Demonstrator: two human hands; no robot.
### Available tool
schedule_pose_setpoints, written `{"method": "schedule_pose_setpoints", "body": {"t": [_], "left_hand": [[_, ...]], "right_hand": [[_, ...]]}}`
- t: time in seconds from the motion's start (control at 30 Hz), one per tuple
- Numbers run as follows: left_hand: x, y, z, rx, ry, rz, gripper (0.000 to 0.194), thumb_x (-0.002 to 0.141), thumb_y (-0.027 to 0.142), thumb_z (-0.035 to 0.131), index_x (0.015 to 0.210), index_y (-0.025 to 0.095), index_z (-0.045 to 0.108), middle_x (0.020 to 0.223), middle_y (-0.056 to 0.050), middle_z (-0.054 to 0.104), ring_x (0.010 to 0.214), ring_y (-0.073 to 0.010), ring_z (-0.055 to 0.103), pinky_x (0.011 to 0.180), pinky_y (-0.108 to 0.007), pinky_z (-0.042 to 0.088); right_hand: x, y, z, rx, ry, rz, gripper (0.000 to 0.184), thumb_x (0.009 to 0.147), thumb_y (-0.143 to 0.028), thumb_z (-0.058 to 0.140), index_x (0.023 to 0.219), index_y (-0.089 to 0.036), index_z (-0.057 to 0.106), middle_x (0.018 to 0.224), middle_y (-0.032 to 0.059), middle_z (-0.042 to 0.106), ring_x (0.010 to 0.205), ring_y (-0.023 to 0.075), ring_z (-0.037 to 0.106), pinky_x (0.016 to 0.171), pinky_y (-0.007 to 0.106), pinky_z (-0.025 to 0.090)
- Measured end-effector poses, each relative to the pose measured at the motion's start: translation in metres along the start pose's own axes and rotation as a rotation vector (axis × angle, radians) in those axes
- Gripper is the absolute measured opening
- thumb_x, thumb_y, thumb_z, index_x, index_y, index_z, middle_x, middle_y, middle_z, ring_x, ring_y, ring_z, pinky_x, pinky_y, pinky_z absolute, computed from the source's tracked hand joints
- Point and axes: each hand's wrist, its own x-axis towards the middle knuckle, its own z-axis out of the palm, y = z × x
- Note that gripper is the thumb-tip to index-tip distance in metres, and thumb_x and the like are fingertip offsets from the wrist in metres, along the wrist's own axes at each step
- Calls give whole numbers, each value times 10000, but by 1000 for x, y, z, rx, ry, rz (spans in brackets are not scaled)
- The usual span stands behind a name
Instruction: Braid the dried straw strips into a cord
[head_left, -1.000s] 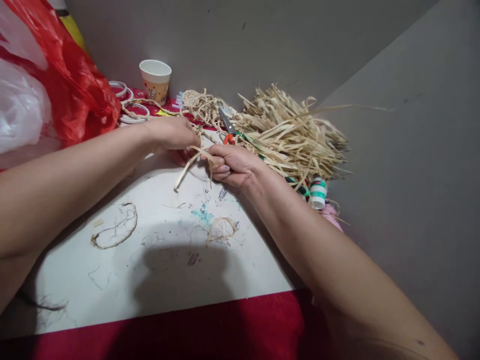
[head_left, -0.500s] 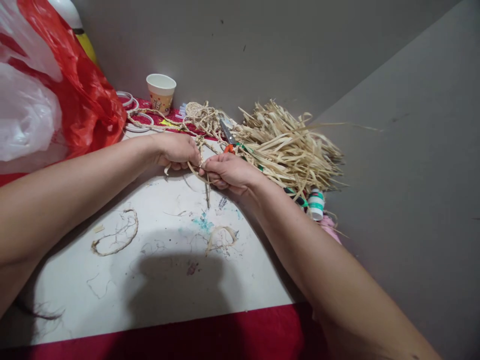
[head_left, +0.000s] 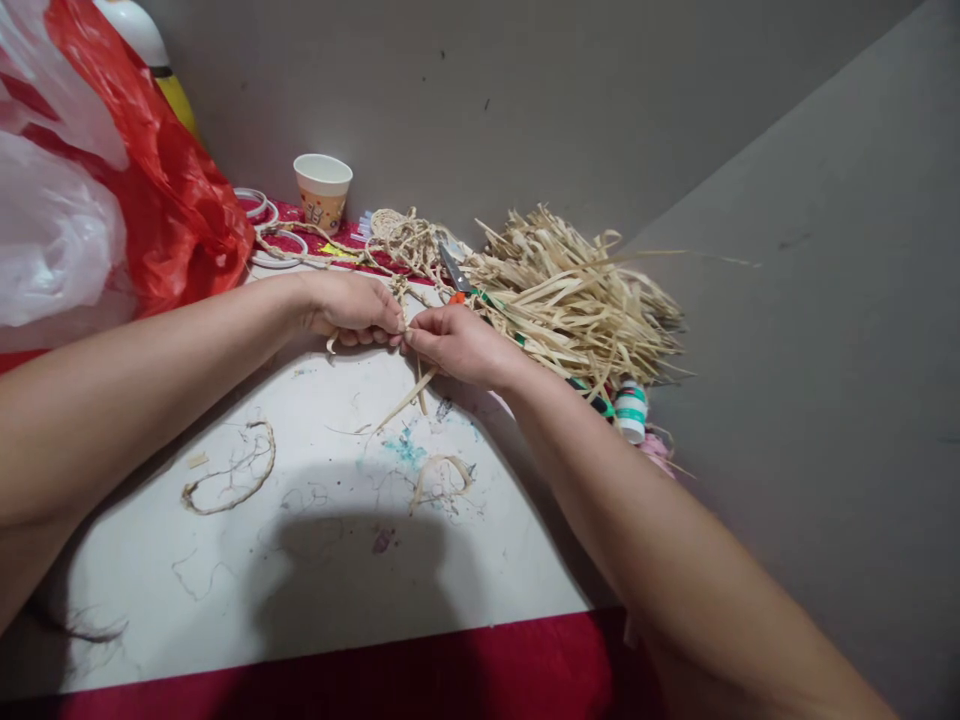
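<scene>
My left hand (head_left: pixel 358 308) and my right hand (head_left: pixel 454 342) meet over the far part of the white board, fingertips pinched together. Between them they grip a twisted straw cord (head_left: pixel 401 293), part of which runs up behind the fingers. Loose straw strands (head_left: pixel 407 403) hang down below my right hand onto the board. A short pale end curls out under my left hand. The exact spot where the fingers press is mostly hidden. Just beyond my right hand lie scissors (head_left: pixel 454 268) with dark blades and orange on the handle.
A large bundle of dry straw (head_left: pixel 577 290) lies at the right against the wall. At the back stand a paper cup (head_left: pixel 322 195) and white rings (head_left: pixel 281 250). A red and white plastic bag (head_left: pixel 180 220) fills the left. A braided scrap (head_left: pixel 259 475) rests on the white board (head_left: pixel 187 630).
The fingers have drawn closer together. A straw strand that looped between my hands now points down and left from below my right hand.
</scene>
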Motion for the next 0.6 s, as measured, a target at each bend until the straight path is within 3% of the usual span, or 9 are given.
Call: {"method": "schedule_pose_setpoints", "body": {"t": [0.33,0.47,0.6], "left_hand": [[1,3,10,-6,105,-28,151,685,224,582,553,182,521,435,56,352,353,-47,264,393,-232,181],[2,3,12,50,153,-29,151,676,239,601,553,185,533,415,56,362,346,-56,283,401,-237,203],[3,4,14,57,180,-24,178,692,267,611,556,186,529,400,57,370,338,-54,298,404,-230,206]], "right_hand": [[-9,1,-18,-104,-61,44,244,805,-187,567,570,-145,517,431,-30,444,361,45,334,374,184,243],[-8,0,-18,114,-45,153,219,798,-167,566,583,-139,534,432,-25,450,323,42,329,335,185,224],[-9,-8,-2,303,-28,240,255,845,-136,456,597,-145,512,434,-16,468,304,51,348,320,189,216]]}}
